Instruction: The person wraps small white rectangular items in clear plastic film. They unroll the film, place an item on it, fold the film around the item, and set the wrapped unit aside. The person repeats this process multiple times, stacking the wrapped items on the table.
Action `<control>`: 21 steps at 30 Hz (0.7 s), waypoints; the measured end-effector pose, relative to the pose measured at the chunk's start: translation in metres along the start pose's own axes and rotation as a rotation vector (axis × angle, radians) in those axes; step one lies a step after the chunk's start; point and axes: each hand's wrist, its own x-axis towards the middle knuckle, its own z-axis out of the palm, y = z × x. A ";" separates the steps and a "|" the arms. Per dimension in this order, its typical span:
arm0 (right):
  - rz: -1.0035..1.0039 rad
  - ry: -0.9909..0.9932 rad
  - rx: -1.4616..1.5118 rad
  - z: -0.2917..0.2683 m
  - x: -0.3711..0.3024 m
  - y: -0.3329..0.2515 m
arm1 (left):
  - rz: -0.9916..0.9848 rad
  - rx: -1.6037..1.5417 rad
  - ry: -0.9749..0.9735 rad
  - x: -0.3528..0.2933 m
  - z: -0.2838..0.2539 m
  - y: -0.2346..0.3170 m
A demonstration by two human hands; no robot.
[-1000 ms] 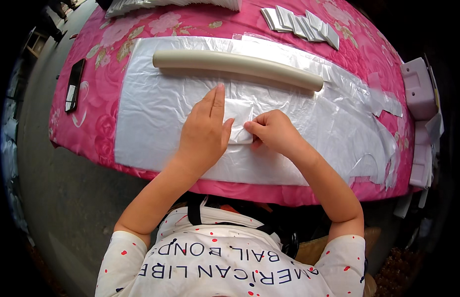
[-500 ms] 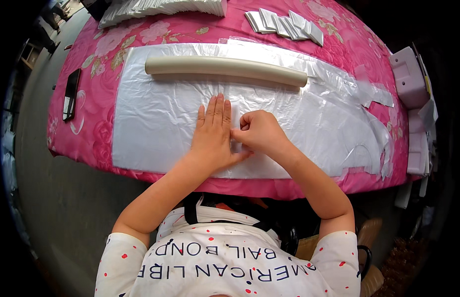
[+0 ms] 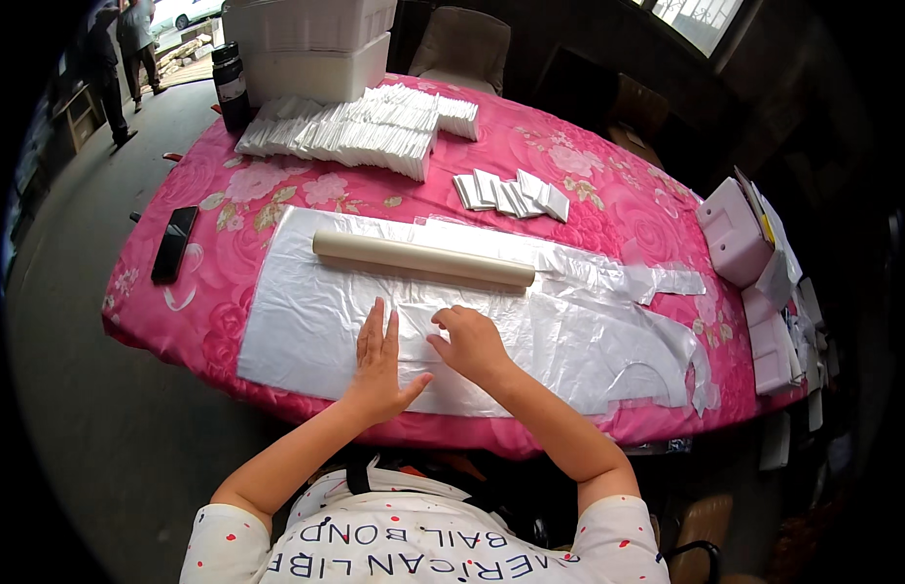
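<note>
A stack of thin white translucent plastic film (image 3: 297,331) is spread along the near side of the table. My left hand (image 3: 375,368) is over its front part, with the fingers stretched out and the thumb spread to the right. Just to the right is my right hand (image 3: 469,343), its fingers bent and the thumb apart from the index finger. Nothing shows between them. Beyond both hands a cream-coloured tube (image 3: 423,260) rests lengthwise on the film. Ragged film edges trail off at the right end.
A pink flowered cloth (image 3: 608,214) covers the table. Farther back are rows of folded white packets (image 3: 341,136), a smaller fanned group of packets (image 3: 511,194), a dark bottle (image 3: 231,88) and white foam boxes (image 3: 311,68). A phone (image 3: 175,245) lies left; a foam box (image 3: 733,234) stands right.
My view has tilted up, showing the far table and room. My right thumb and index finger, pinched together before, are now apart. The two hands have moved slightly apart.
</note>
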 end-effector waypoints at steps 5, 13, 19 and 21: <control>-0.232 0.147 -0.101 0.044 0.014 0.013 | -0.427 -0.824 -0.185 -0.075 -0.034 0.012; -0.164 -0.070 -0.073 0.112 -0.038 -0.080 | -1.158 -1.171 0.031 -0.160 -0.050 0.006; -0.252 -0.188 0.114 0.123 -0.082 -0.127 | -1.190 -1.206 0.134 -0.157 -0.041 0.003; -0.322 -0.215 0.110 0.098 -0.077 -0.132 | -1.008 -0.905 -0.003 -0.160 -0.050 -0.003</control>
